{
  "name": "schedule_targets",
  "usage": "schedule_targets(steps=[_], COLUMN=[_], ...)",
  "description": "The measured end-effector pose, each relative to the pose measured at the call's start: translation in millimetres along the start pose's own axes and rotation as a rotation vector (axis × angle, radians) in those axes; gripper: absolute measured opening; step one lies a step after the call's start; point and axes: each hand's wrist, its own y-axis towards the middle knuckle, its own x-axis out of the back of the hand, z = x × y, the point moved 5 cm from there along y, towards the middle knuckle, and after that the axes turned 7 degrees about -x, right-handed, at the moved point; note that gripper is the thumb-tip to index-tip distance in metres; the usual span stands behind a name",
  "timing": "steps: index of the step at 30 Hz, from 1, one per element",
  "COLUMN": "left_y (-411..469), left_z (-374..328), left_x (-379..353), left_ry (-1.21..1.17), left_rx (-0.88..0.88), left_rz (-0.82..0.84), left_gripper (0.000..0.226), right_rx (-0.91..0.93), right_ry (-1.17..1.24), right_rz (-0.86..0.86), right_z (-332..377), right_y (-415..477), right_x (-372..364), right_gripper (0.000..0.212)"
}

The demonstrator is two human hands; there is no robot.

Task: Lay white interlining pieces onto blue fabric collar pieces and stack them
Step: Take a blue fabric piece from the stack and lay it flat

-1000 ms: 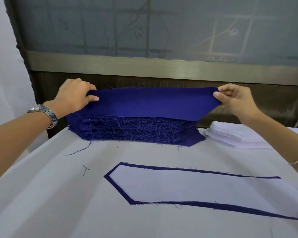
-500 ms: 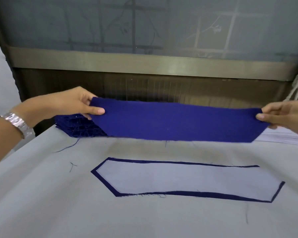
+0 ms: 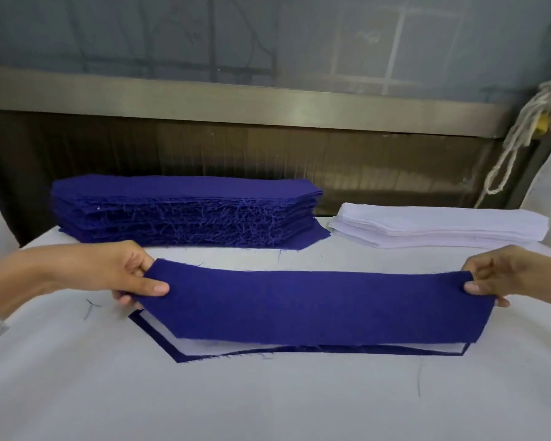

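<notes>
A blue collar piece (image 3: pixel 315 303) hangs stretched between my hands, low over the table. My left hand (image 3: pixel 121 275) pinches its left end and my right hand (image 3: pixel 503 278) pinches its right end. Under it lies a blue collar piece (image 3: pixel 172 353) covered with white interlining (image 3: pixel 204 346); only their front and left edges show. A tall stack of blue collar pieces (image 3: pixel 185 214) stands at the back left. A lower stack of white interlining pieces (image 3: pixel 439 229) sits at the back right.
The table (image 3: pixel 268 402) is covered in white cloth with a few loose blue threads. A dark wall panel and metal rail run behind the stacks. A white cord (image 3: pixel 516 138) hangs at the far right.
Both hands have carried the blue piece from the top of the back stack toward me and down, until it hangs just over the piece with interlining.
</notes>
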Motion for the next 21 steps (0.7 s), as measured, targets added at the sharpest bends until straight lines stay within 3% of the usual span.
schedule_targets(steps=[4,13,21], left_y=[-0.3,5.1,2.4], left_z=[12.6,21.3,13.9], left_x=[-7.9,-10.6,-15.5], left_ry=[0.028,0.019,-0.012], left_rx=[0.099,0.14,0.153], left_rz=[0.022,0.007,0.026], left_gripper=[0.063,0.077,0.068], right_rx=[0.028,0.093,0.058], right_ry=[-0.035,-0.117,-0.114], right_rz=[0.077,0.015,-0.014], right_z=[24.0,62.4,69.1], right_y=[-18.0,-47.5,-53.7], right_x=[-26.3,-46.0,-50.8], right_gripper=[0.04,0.067,0.069])
